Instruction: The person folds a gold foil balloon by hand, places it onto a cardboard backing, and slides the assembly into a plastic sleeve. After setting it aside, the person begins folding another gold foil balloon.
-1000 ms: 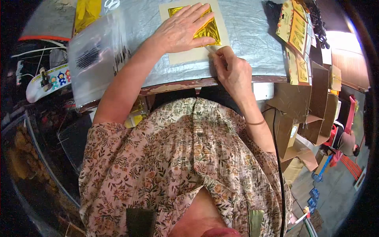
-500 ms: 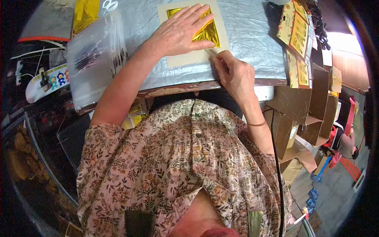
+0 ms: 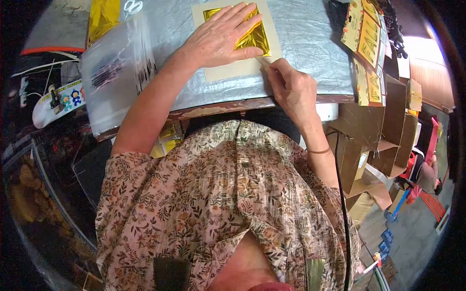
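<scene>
Head view: the shiny gold foil piece (image 3: 256,41) lies at the upper middle of the frame, on a flat beige sheet (image 3: 225,72). Its lower edge faces the person; since the left hand (image 3: 213,41) covers much of it, which side is longer I cannot tell. That hand is spread open, palm down, its thumb along the foil's lower edge.

Just below the foil's lower right corner, a thin pale strip (image 3: 263,61) slants down and right to the right hand (image 3: 297,89), whose thumb and forefinger are closed, seemingly pinching its end. So the foil lies up and left of the pinch, in line with the strip; the right hand is nearer that corner, the left on the foil itself.

Farther out, clear plastic bags (image 3: 114,99) lie at upper left and yellow printed "FALL" cards (image 3: 367,43) at upper right.
</scene>
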`<state>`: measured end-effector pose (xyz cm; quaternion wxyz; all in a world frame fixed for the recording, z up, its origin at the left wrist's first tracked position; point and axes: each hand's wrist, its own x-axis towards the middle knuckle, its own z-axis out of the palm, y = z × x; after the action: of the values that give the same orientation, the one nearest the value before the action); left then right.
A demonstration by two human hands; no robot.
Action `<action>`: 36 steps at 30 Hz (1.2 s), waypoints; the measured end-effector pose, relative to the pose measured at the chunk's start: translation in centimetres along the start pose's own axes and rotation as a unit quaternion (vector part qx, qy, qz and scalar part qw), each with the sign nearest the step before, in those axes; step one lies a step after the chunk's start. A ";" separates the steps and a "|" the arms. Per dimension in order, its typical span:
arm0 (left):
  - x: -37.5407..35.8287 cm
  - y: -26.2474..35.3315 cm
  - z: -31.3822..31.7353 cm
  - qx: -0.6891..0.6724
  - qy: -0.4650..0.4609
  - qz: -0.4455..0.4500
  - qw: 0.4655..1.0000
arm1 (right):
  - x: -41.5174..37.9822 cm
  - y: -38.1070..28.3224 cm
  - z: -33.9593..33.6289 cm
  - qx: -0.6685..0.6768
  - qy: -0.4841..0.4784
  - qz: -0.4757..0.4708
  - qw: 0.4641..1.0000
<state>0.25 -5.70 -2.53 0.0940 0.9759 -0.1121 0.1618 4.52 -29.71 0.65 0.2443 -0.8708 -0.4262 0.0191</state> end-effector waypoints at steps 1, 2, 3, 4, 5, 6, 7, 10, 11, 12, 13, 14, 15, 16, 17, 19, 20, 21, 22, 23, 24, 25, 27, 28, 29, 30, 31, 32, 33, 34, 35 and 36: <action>0.0 0.0 0.0 0.000 0.001 0.000 1.000 | 0.1 -0.1 0.0 0.000 0.001 0.000 1.000; 0.0 -0.1 0.0 -0.001 -0.003 -0.001 1.000 | 0.2 -0.2 0.0 0.004 -0.001 0.003 1.000; 0.0 -0.1 0.0 -0.003 -0.007 -0.003 1.000 | 0.2 -0.4 0.0 0.010 -0.002 0.005 1.000; 0.0 -0.1 0.0 -0.003 -0.007 -0.004 1.000 | 0.2 -0.5 0.2 0.010 -0.003 0.005 1.000; -0.1 -0.1 0.0 -0.001 -0.004 -0.002 1.000 | 0.2 -0.5 0.4 0.002 0.003 0.005 1.000; -0.1 0.0 0.0 0.000 -0.001 -0.001 1.000 | 0.2 -0.6 0.5 -0.006 0.008 0.004 1.000; -0.1 0.0 0.0 -0.001 -0.001 -0.001 1.000 | 0.2 -0.8 0.5 -0.007 0.007 0.005 1.000; -0.2 0.1 -0.1 -0.006 0.004 0.000 1.000 | 0.0 -1.1 0.5 -0.013 0.021 -0.015 1.000; -0.2 0.1 -0.1 -0.006 0.005 -0.001 1.000 | -0.1 -0.9 0.4 -0.009 0.011 -0.016 1.000; -0.2 0.1 -0.1 -0.006 0.005 -0.002 1.000 | -0.2 -0.8 0.2 -0.005 0.000 -0.018 1.000; -0.2 0.1 -0.1 -0.005 0.005 -0.003 1.000 | -0.3 -0.5 0.0 -0.004 0.000 -0.019 1.000; -0.1 0.2 -0.1 -0.010 0.005 -0.008 1.000 | -0.4 -0.1 -0.3 0.017 -0.008 -0.018 1.000; -0.2 0.3 -0.1 -0.014 0.004 -0.013 1.000 | -0.5 0.2 -0.7 0.038 -0.017 -0.018 0.999; -0.2 0.2 0.0 -0.014 0.004 -0.014 1.000 | -0.6 0.5 -1.2 0.039 -0.019 -0.019 0.999; -0.2 0.2 0.2 -0.012 0.007 -0.015 1.000 | -0.5 0.7 -2.0 0.047 -0.027 -0.017 0.998; -0.2 0.1 0.2 -0.010 0.008 -0.014 1.000 | -0.2 0.4 -4.0 0.033 -0.100 0.068 0.992; -0.2 0.1 0.1 -0.016 0.009 -0.013 1.000 | 0.3 0.2 -4.3 0.033 -0.100 0.067 0.992; -0.2 0.1 0.1 -0.021 0.010 -0.012 1.000 | 1.0 0.1 -4.3 0.022 -0.024 -0.030 0.999; -0.2 0.1 0.2 -0.022 0.009 -0.011 1.000 | 1.4 0.3 -4.1 0.011 0.053 -0.125 0.991; -0.2 0.0 0.3 -0.017 0.003 -0.012 1.000 | 1.4 0.9 -3.4 0.043 0.002 -0.123 0.991; -0.1 0.0 0.3 -0.011 -0.002 -0.013 1.000 | 1.5 1.5 -2.8 0.042 0.003 -0.122 0.992; 0.1 0.0 0.2 -0.010 0.000 -0.013 1.000 | 1.8 1.9 -2.2 0.024 -0.017 -0.150 0.988; -0.1 0.1 0.1 -0.029 0.000 -0.018 0.999 | 2.0 2.6 -1.5 0.025 -0.059 -0.170 0.983; -0.2 0.0 0.2 -0.028 0.001 -0.021 0.999 | 2.2 2.7 -1.7 0.025 -0.061 -0.174 0.983; -0.4 0.0 0.4 -0.011 -0.007 -0.027 1.000 | 2.3 2.8 -1.9 -0.008 -0.067 -0.185 0.980; -0.4 -0.1 0.4 0.006 -0.015 -0.032 0.999 | 2.3 2.8 -2.2 -0.041 -0.071 -0.195 0.977; -0.3 -0.2 0.4 0.010 -0.011 -0.032 0.999 | 2.5 2.9 -2.3 -0.042 -0.089 -0.190 0.977; -0.2 -0.3 0.2 0.003 -0.025 -0.033 0.999 | 2.7 3.1 -2.5 -0.028 -0.095 -0.187 0.977; -0.2 -0.1 0.0 -0.006 -0.040 -0.034 0.999 | 2.9 3.4 -2.8 0.030 -0.119 -0.157 0.980; -0.1 0.1 -0.2 -0.003 -0.033 -0.035 0.999 | 3.3 3.7 -3.2 0.086 -0.144 -0.127 0.978; 0.0 0.2 -0.4 -0.029 -0.038 -0.047 0.998 | 4.1 4.2 -4.1 0.153 -0.191 -0.095 0.965; 0.1 0.3 -0.6 -0.056 -0.045 -0.060 0.996 | 5.0 4.6 -4.6 0.181 -0.131 -0.105 0.969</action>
<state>0.06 -5.82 -1.90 0.1530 0.9803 -0.0669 0.1052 12.19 -30.23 3.53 0.3405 -0.7524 -0.5330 0.1839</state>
